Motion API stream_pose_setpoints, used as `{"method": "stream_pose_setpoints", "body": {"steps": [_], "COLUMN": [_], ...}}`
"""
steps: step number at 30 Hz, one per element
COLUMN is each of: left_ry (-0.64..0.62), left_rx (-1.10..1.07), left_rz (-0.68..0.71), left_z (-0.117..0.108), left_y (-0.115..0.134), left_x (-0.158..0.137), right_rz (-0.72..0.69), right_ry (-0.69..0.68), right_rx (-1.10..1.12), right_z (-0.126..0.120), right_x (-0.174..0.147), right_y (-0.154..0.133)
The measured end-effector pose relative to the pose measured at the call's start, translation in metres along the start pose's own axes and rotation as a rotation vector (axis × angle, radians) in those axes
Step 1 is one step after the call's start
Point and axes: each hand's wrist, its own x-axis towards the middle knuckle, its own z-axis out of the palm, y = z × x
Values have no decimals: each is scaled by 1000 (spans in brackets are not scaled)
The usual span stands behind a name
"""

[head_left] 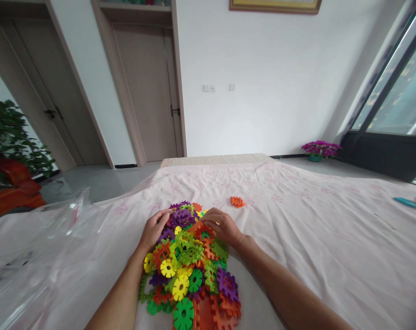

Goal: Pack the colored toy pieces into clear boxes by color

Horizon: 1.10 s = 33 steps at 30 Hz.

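A heap of plastic interlocking building pieces (187, 250) lies before me, with square notched pieces and round slotted discs in purple, orange, yellow and green. My left hand (156, 228) rests against the heap's upper left side, beside a cluster of purple pieces (181, 218). Its fingers reach forward, loosely bent, and I see nothing held in them. On the upper right, my right hand (225, 225) has its fingers bent down over an orange square piece (197, 227) and closed on its edge. Its fingertips are partly hidden among the pieces.
One orange piece (237, 201) lies apart on the pale patterned cloth (297, 238), beyond my right hand. Clear plastic bags (57, 238) spread over the left side. A blue object (406, 202) sits at the far right edge. Doors, a wall and potted plants stand behind.
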Motion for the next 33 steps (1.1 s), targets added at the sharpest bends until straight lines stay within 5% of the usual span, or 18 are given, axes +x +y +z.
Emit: {"method": "stream_pose_setpoints", "body": {"steps": [6, 13, 20, 26, 29, 33], "left_ry": [-8, -7, -12, -15, -8, -6], "left_rx": [9, 13, -1, 5, 9, 7], "left_rz": [-4, -2, -2, -6, -7, -15], "left_z": [-1, -1, -1, -1, -1, -1], "left_y": [-1, -3, -2, -1, 0, 1], "left_x": [0, 0, 0, 0, 0, -1], "right_rz": [151, 364, 724, 651, 543, 472], "right_ry": [317, 586, 399, 389, 352, 84], "right_rx": [-10, -287, -520, -604, -415, 31], "right_z": [-11, -56, -74, -72, -64, -44], "right_x": [-1, -15, -35, -32, -23, -10], "right_y": [26, 64, 86, 83, 72, 52]}}
